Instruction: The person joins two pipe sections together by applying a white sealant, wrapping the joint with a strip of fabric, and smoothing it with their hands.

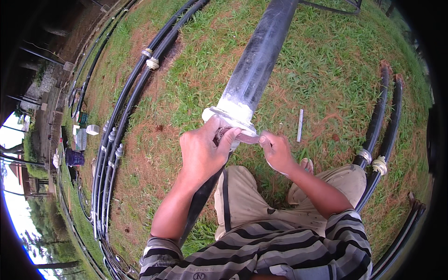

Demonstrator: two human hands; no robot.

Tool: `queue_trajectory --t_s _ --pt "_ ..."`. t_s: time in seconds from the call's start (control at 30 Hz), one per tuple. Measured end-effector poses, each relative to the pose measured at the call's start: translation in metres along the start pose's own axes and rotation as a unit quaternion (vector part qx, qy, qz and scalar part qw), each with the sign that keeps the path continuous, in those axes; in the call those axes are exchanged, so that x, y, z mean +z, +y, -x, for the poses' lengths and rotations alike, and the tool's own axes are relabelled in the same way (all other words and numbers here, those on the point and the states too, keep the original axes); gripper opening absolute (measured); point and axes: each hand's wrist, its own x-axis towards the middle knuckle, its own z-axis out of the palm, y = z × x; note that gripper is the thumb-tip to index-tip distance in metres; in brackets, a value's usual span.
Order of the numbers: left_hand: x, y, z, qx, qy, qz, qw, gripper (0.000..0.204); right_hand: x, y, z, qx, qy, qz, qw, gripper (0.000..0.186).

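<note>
A black pole (262,56) slants down from the top toward me, and its lower part passes under my left arm. Around it sits a raised collar (240,122) coated in white, with white powder on the pole just above. My left hand (203,148) is closed at the collar, pinching a brownish strip of sandpaper (248,138) against it with thumb and fingers. At the right end of that strip, my right hand (278,150) pinches it between thumb and fingertips. The underside of the collar is hidden by my hands.
Several black poles with white-coated collars (152,63) lie at left. Two more poles (377,112) lie at right, beside my knee. A whitish stick (300,125) lies on the grass. Farther left are a dark bucket (74,157) and containers (80,139).
</note>
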Motion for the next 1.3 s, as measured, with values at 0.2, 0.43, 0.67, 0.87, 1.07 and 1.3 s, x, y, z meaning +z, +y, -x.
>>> queue_trajectory --t_s 0.2,0.43,0.67,0.87,1.07,1.3 --pt "0.002 -0.005 0.005 -0.029 0.009 0.019 0.999 0.019 -0.011 -0.003 -0.003 0.028 -0.013 -0.026 0.999 0.033" --pt "0.0 -0.014 -0.001 -0.099 0.084 0.092 0.987 0.022 -0.018 -0.015 -0.005 -0.01 -0.013 -0.031 0.999 0.037" --pt "-0.009 -0.013 -0.004 -0.157 0.126 0.09 0.975 0.019 -0.023 -0.034 -0.011 -0.011 -0.018 -0.079 0.997 0.033" --pt "-0.007 0.001 -0.004 -0.098 0.094 0.053 0.989 0.02 -0.004 -0.023 -0.006 0.0 -0.006 -0.078 0.997 0.031" --pt "0.017 0.011 0.003 0.0 0.015 -0.023 1.0 0.02 0.0 0.002 -0.007 0.01 -0.007 -0.005 1.0 0.03" --pt "0.009 0.017 0.001 -0.068 -0.024 0.075 0.995 0.015 0.003 0.016 -0.005 -0.009 -0.017 0.0 1.0 0.031"
